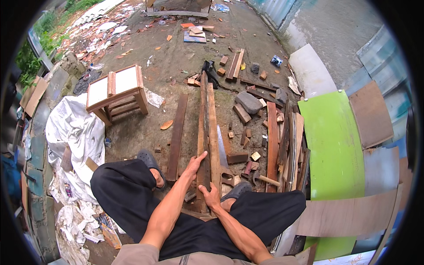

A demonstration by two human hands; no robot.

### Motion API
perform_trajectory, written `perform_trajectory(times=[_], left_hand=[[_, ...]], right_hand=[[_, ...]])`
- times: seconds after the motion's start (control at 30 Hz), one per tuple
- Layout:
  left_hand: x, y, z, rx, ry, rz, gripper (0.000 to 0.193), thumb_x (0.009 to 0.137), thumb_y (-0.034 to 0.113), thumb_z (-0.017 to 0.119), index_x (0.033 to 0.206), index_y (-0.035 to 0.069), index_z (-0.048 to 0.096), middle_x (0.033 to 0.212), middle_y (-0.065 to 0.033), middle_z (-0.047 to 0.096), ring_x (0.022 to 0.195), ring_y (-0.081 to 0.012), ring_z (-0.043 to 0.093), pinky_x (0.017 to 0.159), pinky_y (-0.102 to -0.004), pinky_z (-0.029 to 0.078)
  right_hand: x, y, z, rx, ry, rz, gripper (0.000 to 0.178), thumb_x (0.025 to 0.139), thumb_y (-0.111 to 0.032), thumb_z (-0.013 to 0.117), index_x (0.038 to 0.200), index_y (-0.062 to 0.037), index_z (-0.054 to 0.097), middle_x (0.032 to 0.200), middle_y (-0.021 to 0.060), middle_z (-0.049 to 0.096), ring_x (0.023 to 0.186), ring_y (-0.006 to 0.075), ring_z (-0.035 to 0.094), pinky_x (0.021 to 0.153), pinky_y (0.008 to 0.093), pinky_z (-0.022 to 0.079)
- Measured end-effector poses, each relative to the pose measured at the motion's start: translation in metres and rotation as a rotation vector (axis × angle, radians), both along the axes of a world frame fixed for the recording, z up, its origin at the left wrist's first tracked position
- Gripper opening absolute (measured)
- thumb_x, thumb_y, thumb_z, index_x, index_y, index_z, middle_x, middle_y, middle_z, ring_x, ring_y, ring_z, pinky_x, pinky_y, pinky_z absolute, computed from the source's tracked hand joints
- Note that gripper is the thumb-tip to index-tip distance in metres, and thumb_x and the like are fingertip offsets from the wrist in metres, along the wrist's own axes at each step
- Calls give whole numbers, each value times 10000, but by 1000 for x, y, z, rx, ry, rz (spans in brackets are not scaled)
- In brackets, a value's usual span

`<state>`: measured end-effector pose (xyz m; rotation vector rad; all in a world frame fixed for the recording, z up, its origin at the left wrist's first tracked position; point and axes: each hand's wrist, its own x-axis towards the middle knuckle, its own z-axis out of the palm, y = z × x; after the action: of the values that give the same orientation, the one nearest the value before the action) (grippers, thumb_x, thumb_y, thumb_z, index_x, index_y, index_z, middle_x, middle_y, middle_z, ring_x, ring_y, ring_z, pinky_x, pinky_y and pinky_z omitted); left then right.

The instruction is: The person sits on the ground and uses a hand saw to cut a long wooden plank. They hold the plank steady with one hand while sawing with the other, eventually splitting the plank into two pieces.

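Note:
A long, narrow wooden plank runs away from me between my knees, its far end near a black plastic bag. My left hand is closed on its left edge. Closer to me, my right hand grips the same plank, thumb on top. A second, lighter plank lies right alongside it. Just right of that is a handsaw, blade pointing away, its wooden handle near my right foot. A hammer rests farther right. A dark board lies on the ground to the left.
A small wooden stool with white top panels stands at left, beside white cloth sheeting. Wood offcuts and a grey stone are scattered at right. A green panel leans along the right side. Rubble covers the far left.

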<state>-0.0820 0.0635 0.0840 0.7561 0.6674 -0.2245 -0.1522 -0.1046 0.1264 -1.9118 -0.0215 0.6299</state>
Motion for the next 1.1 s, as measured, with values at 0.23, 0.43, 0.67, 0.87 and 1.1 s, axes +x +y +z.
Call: perform_trajectory(times=[0.23,0.43,0.67,0.87,1.1], left_hand=[[21,-47,17,384,81,3,952,846,492,764,1456,-99,333,1287,-255,600,1150,-316,627,955,-420,524],[28,-75,18,769,161,-199,1054,886,583,666,1526,-92,169,1347,-337,546,1264,-419,561,1074,-448,431],[37,-116,37,657,-50,-416,1148,915,663,582,1505,-139,12,1383,-347,511,1298,-421,529,1094,-418,406],[44,-126,43,655,-107,-598,1233,895,709,577,1462,-213,-13,1362,-385,506,1279,-434,542,1083,-420,423],[42,-108,-29,611,28,-312,1096,882,787,496,1499,-70,203,1276,-309,581,1204,-402,588,1055,-461,434]], right_hand=[[19,-50,-28,228,275,77,463,945,-297,593,1262,40,578,1120,116,667,984,170,621,873,298,487],[52,-59,23,-36,314,92,776,809,-199,675,1490,5,362,1211,155,621,1081,246,604,950,334,478],[93,-94,63,-124,380,134,716,783,-202,837,1372,5,487,1164,104,644,1013,189,607,881,329,488],[122,-116,74,-161,506,47,944,758,-472,859,1401,79,442,1184,175,632,1061,236,621,857,344,507],[115,-121,18,-164,366,12,790,733,-241,847,1370,51,483,999,131,671,840,204,655,727,334,523]])
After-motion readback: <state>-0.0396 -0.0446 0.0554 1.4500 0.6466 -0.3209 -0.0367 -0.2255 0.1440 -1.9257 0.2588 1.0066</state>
